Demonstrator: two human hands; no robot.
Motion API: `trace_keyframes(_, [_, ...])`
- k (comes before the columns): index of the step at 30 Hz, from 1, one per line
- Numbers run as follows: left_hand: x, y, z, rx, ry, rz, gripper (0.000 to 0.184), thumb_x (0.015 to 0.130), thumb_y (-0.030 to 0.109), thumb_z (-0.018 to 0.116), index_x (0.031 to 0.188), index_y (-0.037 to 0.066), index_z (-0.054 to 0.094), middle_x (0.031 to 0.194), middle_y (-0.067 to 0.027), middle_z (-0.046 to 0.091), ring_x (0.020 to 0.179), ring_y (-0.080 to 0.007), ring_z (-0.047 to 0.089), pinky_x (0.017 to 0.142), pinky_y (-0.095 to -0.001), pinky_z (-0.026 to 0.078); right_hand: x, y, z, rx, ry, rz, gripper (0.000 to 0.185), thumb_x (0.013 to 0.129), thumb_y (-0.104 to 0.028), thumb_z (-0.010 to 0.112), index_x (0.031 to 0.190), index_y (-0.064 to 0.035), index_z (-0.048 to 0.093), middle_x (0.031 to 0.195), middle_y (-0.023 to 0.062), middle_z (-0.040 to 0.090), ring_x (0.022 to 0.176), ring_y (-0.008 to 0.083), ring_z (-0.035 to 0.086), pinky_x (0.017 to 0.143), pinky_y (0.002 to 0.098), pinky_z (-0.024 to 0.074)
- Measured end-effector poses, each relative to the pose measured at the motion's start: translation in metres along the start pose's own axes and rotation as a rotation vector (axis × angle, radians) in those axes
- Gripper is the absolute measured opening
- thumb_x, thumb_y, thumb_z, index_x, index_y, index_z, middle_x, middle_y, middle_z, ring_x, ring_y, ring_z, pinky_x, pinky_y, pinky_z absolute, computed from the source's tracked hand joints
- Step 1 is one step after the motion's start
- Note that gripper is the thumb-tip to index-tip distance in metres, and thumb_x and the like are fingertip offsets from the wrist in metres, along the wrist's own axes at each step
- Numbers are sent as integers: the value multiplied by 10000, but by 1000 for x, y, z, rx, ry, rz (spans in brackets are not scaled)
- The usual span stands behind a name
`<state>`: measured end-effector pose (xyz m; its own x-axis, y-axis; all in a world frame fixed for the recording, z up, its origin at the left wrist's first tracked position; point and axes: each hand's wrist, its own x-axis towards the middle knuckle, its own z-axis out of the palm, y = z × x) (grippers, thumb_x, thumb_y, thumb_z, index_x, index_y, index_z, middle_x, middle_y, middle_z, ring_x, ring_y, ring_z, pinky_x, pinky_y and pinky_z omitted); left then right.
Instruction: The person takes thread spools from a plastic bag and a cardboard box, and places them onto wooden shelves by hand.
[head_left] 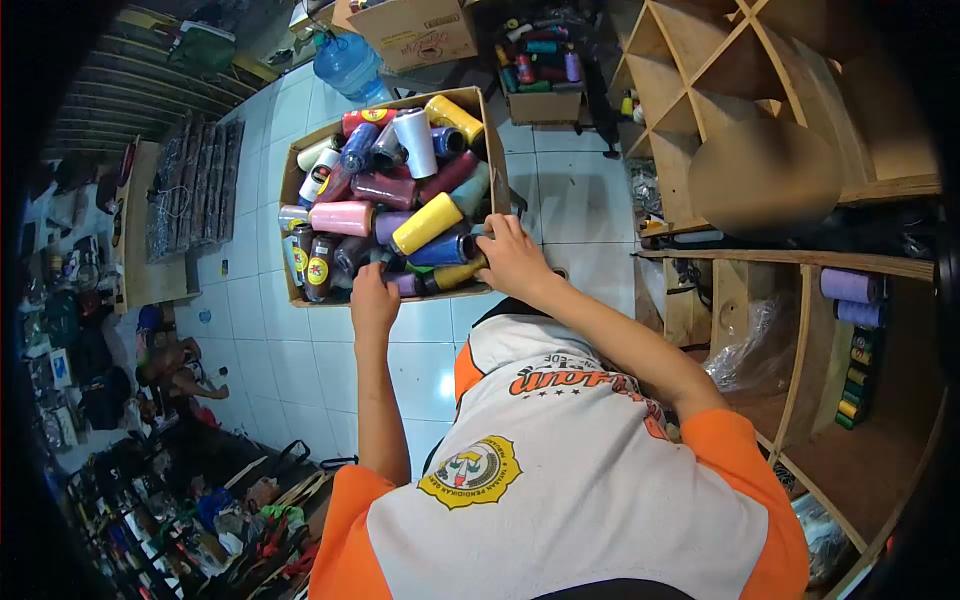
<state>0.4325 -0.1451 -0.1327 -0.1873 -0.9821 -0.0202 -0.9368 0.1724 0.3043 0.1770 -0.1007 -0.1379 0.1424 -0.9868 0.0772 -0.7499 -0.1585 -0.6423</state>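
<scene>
A cardboard box (292,175) full of thread cones stands on the floor in front of me. My left hand (376,298) is curled over its near rim, close to a purple cone (408,285); the fingertips are partly hidden. At the near right corner my right hand (513,250) grips the box, its fingers beside a blue cone (440,249) and a dark yellow cone (455,275). A bright yellow cone (427,224) lies slanted on top. Left of it are a pink cone (341,217) and a dark brown cone (319,267). A white cone (415,143) leans farther back.
A blue water jug (347,65) and another carton (415,35) stand behind the box. A smaller box of cones (543,103) is at the back right. Wooden shelving (800,262) lines the right side. Another person (175,372) sits at the left.
</scene>
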Motion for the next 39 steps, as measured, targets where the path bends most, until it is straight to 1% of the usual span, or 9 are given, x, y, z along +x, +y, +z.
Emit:
trace_keyframes(4, [-5,7,-7,224,-204,85,386,714,30,578,1096,85,590,1092,-108,585,1134,-336,455,872,-500,416,6,0,10,-91,-27,22,354,597,-158,784,863,21,633,1101,127,461,1132,305,391,908,412,434])
trace_keyframes(11, [17,-21,-11,118,-347,153,453,703,-64,527,1118,106,591,1067,-90,585,1054,-329,505,843,-487,426,1,0,9,-61,25,-145,334,590,-205,794,802,14,658,1082,90,499,1093,275,427,867,402,428])
trace_keyframes(18, [25,-12,-21,328,-516,218,478,708,-57,549,1144,133,594,1146,-88,540,1084,-319,497,900,-489,413,5,-17,-41,213,-235,157,416,697,-252,763,936,54,616,939,168,628,875,305,621,750,365,504])
trace_keyframes(21, [33,-20,-18,355,-566,271,481,699,-29,585,1148,145,590,1152,-88,537,1087,-316,495,900,-495,415,5,-12,-68,417,-279,344,430,714,-324,748,947,17,629,822,146,657,831,279,643,778,355,504])
trace_keyframes(23, [38,-22,-20,314,-592,289,499,687,-42,584,1147,152,583,1128,-85,550,1087,-315,490,872,-509,424,-1,1,-74,500,-148,295,436,695,-284,780,979,4,618,895,123,650,830,209,639,746,319,507])
trace_keyframes(27, [44,-20,-28,149,-599,240,425,651,-47,620,1035,121,553,1068,-106,572,1064,-348,514,865,-540,417,-20,29,-97,942,22,352,434,736,-172,757,1073,15,557,951,86,625,804,134,610,695,258,499])
trace_keyframes(31, [38,-21,-63,-17,-565,226,484,618,-15,658,1062,93,498,1038,-150,583,1013,-365,544,867,-429,445,-52,56,-127,1118,162,435,397,772,-92,709,1114,12,537,982,54,608,859,120,585,742,241,483])
trace_keyframes(35, [37,10,-114,-498,-442,82,686,565,18,712,1200,58,455,1091,-103,546,1029,-236,551,892,-336,441,-83,62,-158,1223,389,413,378,778,-66,680,1122,3,539,1017,51,587,917,124,561,773,245,471])
trace_keyframes(39, [54,72,-103,-1233,-471,184,792,599,161,816,1257,30,393,1121,-102,502,1026,-234,530,904,-383,436,-124,62,-190,1200,609,412,443,779,-103,680,1183,-21,516,1071,66,596,953,138,573,816,278,478])
